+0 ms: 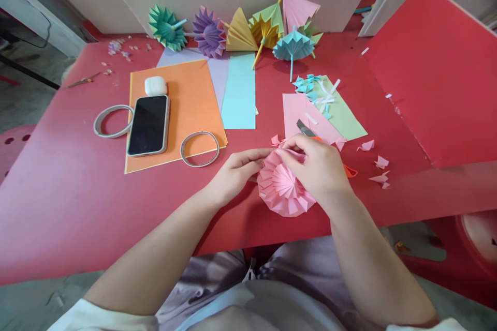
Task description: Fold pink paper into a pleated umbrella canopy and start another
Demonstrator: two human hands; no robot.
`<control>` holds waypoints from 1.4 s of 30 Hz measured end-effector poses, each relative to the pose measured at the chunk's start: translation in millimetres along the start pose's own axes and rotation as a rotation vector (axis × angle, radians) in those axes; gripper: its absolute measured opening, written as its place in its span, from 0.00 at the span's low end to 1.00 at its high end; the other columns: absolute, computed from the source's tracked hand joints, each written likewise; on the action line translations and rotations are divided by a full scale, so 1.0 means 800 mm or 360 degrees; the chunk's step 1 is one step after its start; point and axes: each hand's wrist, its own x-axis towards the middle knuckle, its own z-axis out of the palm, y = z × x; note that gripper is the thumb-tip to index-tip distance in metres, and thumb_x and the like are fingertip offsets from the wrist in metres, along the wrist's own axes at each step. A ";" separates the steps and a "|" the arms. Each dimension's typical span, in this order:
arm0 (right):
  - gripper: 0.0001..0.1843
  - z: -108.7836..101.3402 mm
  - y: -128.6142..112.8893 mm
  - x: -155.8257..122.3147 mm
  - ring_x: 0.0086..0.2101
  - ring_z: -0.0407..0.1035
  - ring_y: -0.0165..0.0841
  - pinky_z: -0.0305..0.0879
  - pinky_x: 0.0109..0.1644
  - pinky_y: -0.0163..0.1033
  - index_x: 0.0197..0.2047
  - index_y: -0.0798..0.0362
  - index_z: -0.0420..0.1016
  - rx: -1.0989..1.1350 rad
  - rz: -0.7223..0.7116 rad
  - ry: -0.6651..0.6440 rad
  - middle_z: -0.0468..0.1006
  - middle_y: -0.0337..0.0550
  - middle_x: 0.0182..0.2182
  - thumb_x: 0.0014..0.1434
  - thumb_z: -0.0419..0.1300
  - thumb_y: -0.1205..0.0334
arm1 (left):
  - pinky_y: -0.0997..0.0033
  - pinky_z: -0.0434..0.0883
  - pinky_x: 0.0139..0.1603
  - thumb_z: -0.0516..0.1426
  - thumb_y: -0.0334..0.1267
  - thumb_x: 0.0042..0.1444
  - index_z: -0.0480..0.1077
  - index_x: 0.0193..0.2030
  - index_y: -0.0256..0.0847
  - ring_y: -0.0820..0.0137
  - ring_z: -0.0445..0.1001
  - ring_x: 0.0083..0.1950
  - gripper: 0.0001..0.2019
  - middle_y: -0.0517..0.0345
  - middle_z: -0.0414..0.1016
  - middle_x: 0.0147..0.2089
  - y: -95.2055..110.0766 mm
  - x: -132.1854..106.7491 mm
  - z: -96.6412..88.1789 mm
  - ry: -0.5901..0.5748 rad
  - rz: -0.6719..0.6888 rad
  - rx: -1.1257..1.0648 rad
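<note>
A round pink pleated paper umbrella top [286,186] is between my two hands, just above the front part of the red table. My left hand [243,170] grips its far left edge, the fingertips partly hidden by the paper. On the upper right edge my right hand [316,163] pinches the pleats between thumb and fingers. Beyond the right hand lies a pair of scissors [306,128], its grey blade and orange handle partly covered by that hand. Small pink paper scraps [381,162] are scattered to the right.
Finished folded paper umbrellas, such as a blue one [293,46], line the wall. Orange sheets [186,93] carry a phone [149,125] and a white earbud case [156,86]. Two tape rolls, one in front [200,163], lie nearby. A red board [438,83] stands at right.
</note>
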 end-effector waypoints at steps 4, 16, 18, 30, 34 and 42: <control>0.04 0.001 -0.002 -0.001 0.31 0.71 0.29 0.60 0.32 0.34 0.32 0.49 0.71 -0.0051 -0.0032 0.0017 0.79 0.34 0.31 0.57 0.58 0.60 | 0.69 0.71 0.44 0.53 0.40 0.59 0.72 0.53 0.41 0.66 0.75 0.44 0.17 0.53 0.78 0.47 0.002 0.000 0.004 0.0041 0.0044 0.0056; 0.05 0.006 -0.014 -0.005 0.28 0.69 0.27 0.56 0.29 0.34 0.31 0.50 0.70 -0.0115 -0.0101 0.0027 0.77 0.34 0.28 0.58 0.57 0.61 | 0.72 0.72 0.43 0.60 0.42 0.53 0.74 0.46 0.37 0.66 0.77 0.43 0.15 0.53 0.79 0.41 -0.002 -0.003 0.016 0.0270 0.0256 0.0288; 0.05 0.007 -0.015 -0.005 0.29 0.68 0.27 0.56 0.29 0.33 0.31 0.50 0.70 -0.0118 -0.0117 0.0047 0.77 0.34 0.28 0.58 0.57 0.61 | 0.72 0.72 0.43 0.59 0.43 0.55 0.74 0.45 0.37 0.67 0.77 0.42 0.14 0.53 0.80 0.41 -0.002 -0.003 0.016 0.0320 0.0253 0.0343; 0.04 0.007 -0.017 -0.006 0.30 0.69 0.28 0.58 0.30 0.34 0.31 0.50 0.71 -0.0048 -0.0121 0.0035 0.77 0.34 0.28 0.58 0.57 0.61 | 0.74 0.71 0.38 0.60 0.45 0.54 0.75 0.39 0.38 0.68 0.76 0.38 0.12 0.55 0.80 0.36 -0.003 -0.004 0.015 0.0459 0.0271 0.0437; 0.05 0.005 -0.017 -0.006 0.30 0.69 0.28 0.58 0.30 0.34 0.31 0.50 0.71 -0.0014 -0.0107 -0.0010 0.77 0.35 0.28 0.58 0.57 0.61 | 0.73 0.70 0.36 0.60 0.45 0.53 0.75 0.38 0.37 0.68 0.76 0.37 0.13 0.55 0.79 0.35 -0.003 -0.003 0.015 0.0479 0.0260 0.0458; 0.03 -0.001 -0.016 -0.005 0.32 0.71 0.28 0.60 0.31 0.33 0.34 0.49 0.73 0.0085 -0.0080 -0.0032 0.79 0.34 0.31 0.58 0.58 0.61 | 0.76 0.69 0.32 0.61 0.44 0.52 0.75 0.34 0.38 0.73 0.73 0.32 0.11 0.58 0.77 0.30 -0.003 -0.003 0.012 0.0591 0.0266 0.0443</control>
